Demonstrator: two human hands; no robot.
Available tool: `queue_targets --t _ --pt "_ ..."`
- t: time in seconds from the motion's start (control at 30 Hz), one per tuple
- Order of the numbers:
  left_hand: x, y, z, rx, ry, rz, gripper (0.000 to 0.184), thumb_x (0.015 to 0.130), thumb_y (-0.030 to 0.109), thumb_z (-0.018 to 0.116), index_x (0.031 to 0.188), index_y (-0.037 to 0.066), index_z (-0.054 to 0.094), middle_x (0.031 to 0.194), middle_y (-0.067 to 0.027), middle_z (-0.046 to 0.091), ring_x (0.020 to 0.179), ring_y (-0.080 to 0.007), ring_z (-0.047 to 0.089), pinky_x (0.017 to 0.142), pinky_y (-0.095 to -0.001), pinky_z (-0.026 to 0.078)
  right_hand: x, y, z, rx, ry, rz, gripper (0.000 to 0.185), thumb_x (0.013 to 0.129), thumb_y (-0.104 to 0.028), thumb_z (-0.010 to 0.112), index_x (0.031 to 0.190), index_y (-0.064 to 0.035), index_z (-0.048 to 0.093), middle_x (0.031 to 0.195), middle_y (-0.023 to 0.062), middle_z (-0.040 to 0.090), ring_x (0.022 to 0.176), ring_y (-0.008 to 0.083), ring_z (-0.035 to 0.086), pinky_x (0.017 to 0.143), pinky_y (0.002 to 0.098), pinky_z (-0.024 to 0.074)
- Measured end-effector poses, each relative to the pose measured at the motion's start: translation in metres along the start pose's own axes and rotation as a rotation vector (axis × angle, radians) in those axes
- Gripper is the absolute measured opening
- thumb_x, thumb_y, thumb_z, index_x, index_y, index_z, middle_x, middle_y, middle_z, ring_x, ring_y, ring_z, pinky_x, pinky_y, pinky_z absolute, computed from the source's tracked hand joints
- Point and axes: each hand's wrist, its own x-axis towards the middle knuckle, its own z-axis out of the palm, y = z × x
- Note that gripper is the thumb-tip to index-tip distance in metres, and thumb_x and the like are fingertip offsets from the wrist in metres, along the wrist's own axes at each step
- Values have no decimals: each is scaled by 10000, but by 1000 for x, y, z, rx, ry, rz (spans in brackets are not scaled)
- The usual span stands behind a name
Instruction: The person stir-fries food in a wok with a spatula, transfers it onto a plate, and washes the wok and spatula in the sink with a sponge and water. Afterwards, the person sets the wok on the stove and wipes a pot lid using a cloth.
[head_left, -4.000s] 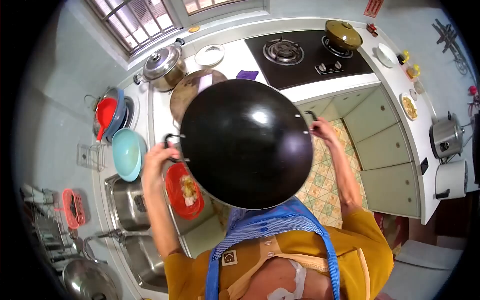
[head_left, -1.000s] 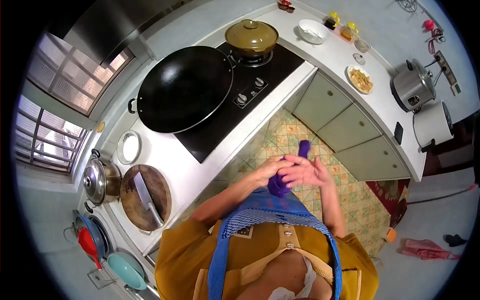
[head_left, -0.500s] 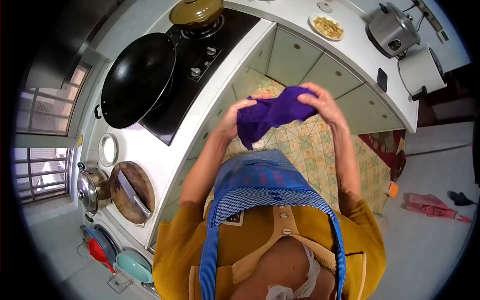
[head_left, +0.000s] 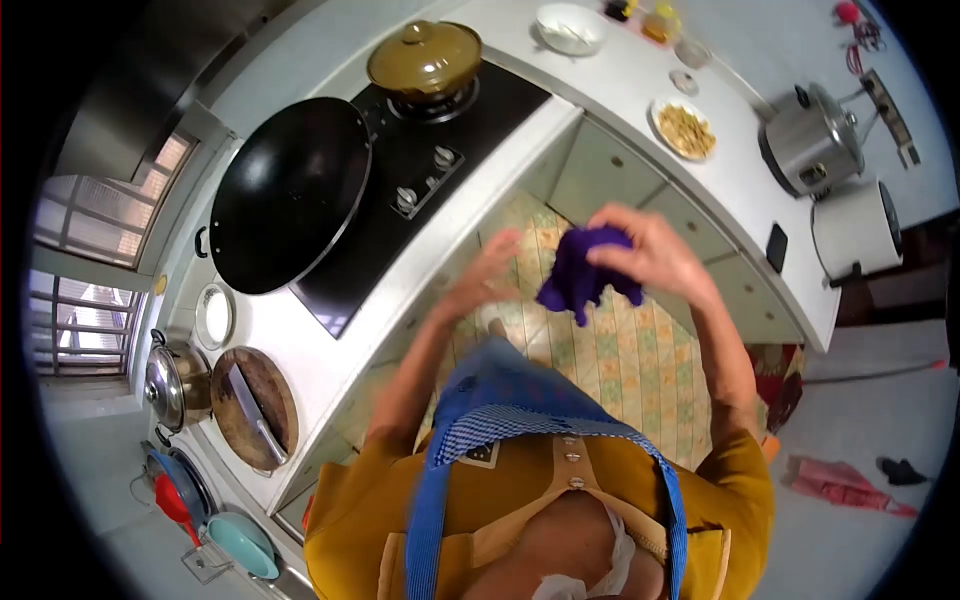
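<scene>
A crumpled purple cloth hangs from my right hand, whose fingers and thumb pinch its top. To its left my left hand is apart from the cloth, somewhat blurred, with its fingers spread and nothing in them. Both hands are in front of the counter edge, above the tiled floor. The black wok rests on the left part of the black stove. Behind it on the other burner sits a lidded olive pot.
A knife lies on a round cutting board at the left, beside a steel pot and a white plate. Along the right counter are a dish of food, a white bowl, a phone and a rice cooker.
The wok has gone from my hands onto the stove, and the purple cloth has come into my hands. Since half a second ago my left hand has let go of the cloth.
</scene>
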Motion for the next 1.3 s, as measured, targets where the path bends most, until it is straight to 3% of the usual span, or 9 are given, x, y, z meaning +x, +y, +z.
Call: queue_targets --t 0.13,0.2,0.37,0.43,0.47,0.7,0.83,0.93,1.3 --pt "59 1 39 -31 26 466 849 570 144 801 1270 52 331 1226 -99 443 1095 -217 468 886 -335 418 59 -26 -3 -91 -264 -191 249 706 -134 644 915 -19 574 766 116 616 675 217 615 627 303 487" --pt "77 20 34 -170 -266 75 756 587 16 772 1234 53 382 1192 -89 460 1089 -189 455 919 -354 385 87 -40 -20 -116 -262 -237 254 687 -127 649 905 -21 577 775 118 618 683 222 616 631 302 495" --pt "116 -10 -11 155 -276 153 446 739 191 682 1116 37 500 975 -50 583 891 -122 541 786 -272 449 151 -55 -90 -168 -196 -228 336 642 -71 704 947 -22 571 785 56 617 699 134 600 619 247 491" --pt "119 -6 -37 352 -265 -266 389 775 226 641 1086 27 515 909 -50 586 789 -136 553 734 -285 456 178 -46 -111 -74 -330 -150 353 648 -60 712 963 -13 560 784 43 608 699 101 577 623 227 484" --pt "115 5 -49 329 -217 -89 384 795 267 616 1078 29 511 842 -40 572 732 -119 542 671 -284 454 193 -41 -121 -101 -432 -88 391 649 -60 721 993 -8 544 783 27 603 703 81 562 627 221 477" --pt "94 56 -124 257 -74 -208 469 827 318 579 1139 -11 457 823 -67 574 782 -112 543 699 -240 429 323 21 -166 -521 -892 -22 292 664 -35 700 926 -14 573 777 -11 591 673 53 518 594 239 451" --pt "110 60 -132 460 343 -66 505 828 266 564 1212 -32 424 979 -138 587 873 -174 549 770 -262 427 416 53 -178 -237 -829 -168 190 717 -22 599 899 -6 550 761 -27 544 687 44 490 621 201 427" --pt "137 100 -132 66 466 -142 468 822 127 569 1230 -32 401 1052 -80 550 928 -124 494 821 -238 395 493 69 -186 -65 -891 -149 259 731 -17 553 987 -38 521 803 -42 516 764 42 465 680 202 406" --pt "259 184 -191 -161 1049 -13 324 797 107 560 1089 -1 472 840 -42 539 678 -98 514 607 -227 437 743 92 -142 238 -633 -417 363 772 -179 605 1104 -53 531 981 48 582 905 126 539 832 267 423"
